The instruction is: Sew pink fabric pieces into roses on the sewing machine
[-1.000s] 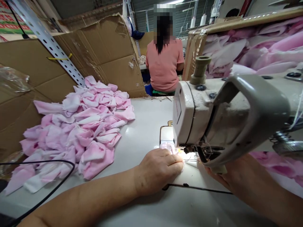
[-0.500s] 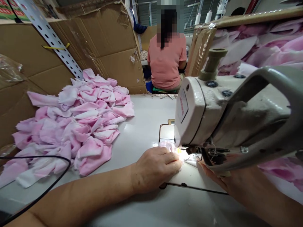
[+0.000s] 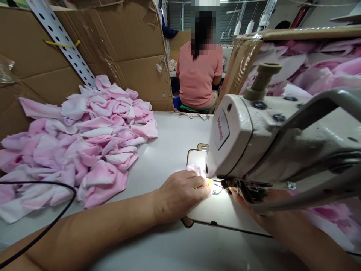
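Note:
My left hand (image 3: 183, 194) rests with its fingers together on a small piece of pink fabric (image 3: 194, 170), just left of the needle area of a cream industrial sewing machine head (image 3: 231, 139). My right hand (image 3: 248, 199) lies partly hidden under the machine, its fingertips close behind the dark presser foot (image 3: 242, 188). A small lamp lights the work. The needle and the fabric's edge under the foot are too shadowed and small to make out.
A heap of pink and white fabric pieces (image 3: 84, 139) lies left on the white sewing table (image 3: 175, 135). Behind stand cardboard sheets (image 3: 124, 49) and a seated co-worker (image 3: 199, 75). A black cable (image 3: 42, 214) crosses my left forearm's side. Printed pink fabric (image 3: 310, 64) fills the right.
The whole view has shifted, with the heap and the machine sitting a little differently in the picture. Both hands stay at the machine, and the left hand remains on the pink fabric.

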The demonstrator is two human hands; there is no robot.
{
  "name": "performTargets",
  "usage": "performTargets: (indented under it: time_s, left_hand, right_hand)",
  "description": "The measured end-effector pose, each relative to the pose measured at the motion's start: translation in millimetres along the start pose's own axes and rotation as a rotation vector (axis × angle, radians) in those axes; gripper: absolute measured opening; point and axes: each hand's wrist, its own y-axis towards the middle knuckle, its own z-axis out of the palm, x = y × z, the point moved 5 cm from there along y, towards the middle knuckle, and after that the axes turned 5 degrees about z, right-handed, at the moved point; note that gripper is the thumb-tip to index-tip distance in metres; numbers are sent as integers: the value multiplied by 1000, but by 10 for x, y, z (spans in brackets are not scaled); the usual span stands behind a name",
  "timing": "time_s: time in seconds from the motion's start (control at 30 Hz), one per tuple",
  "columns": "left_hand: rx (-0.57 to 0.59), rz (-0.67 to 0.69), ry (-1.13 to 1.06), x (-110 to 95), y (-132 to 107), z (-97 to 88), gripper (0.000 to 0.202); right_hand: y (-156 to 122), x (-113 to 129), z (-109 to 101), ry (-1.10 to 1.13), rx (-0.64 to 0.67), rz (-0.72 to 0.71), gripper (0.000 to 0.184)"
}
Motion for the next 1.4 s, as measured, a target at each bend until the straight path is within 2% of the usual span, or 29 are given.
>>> performTargets:
  time_s: [0.13,0.27,0.53,0.73,0.9,1.0,1.13,1.23,1.4]
  left_hand:
    - [36,-25,-3,-6,-7,27,12]
    - [70,-39,10,-11,-13,36,14]
    - [7,-50,32,-39,1,24,17]
    - [56,-53,4,-43,-11,42,17]
    - [-50,-72,-86,-20,-63,-46,15]
    - [-30,-76,-86,-13,-76,-56,18]
    - [6,-10,-42,-49,-41,-45,22]
    - [-11,-9,-53,-69,-13,-40,19]
    - [-75,-36,-107,-113,6,-24,11]
  right_hand:
    - [-19,-39,88,-48,11,27,20]
    - [0,8,45,-50,-10,33,17]
    - [8,102,-54,-112,-50,52,19]
    - [12,89,-43,-75,-73,51,19]
    - [22,133,-65,-89,-90,43,20]
    - [3,159,-75,-112,-86,24,19]
    - [-53,161,-44,-140,-22,0,18]
    - [-86,153,-34,-94,23,11,19]
    - [-81,161,-96,107,53,62,20]
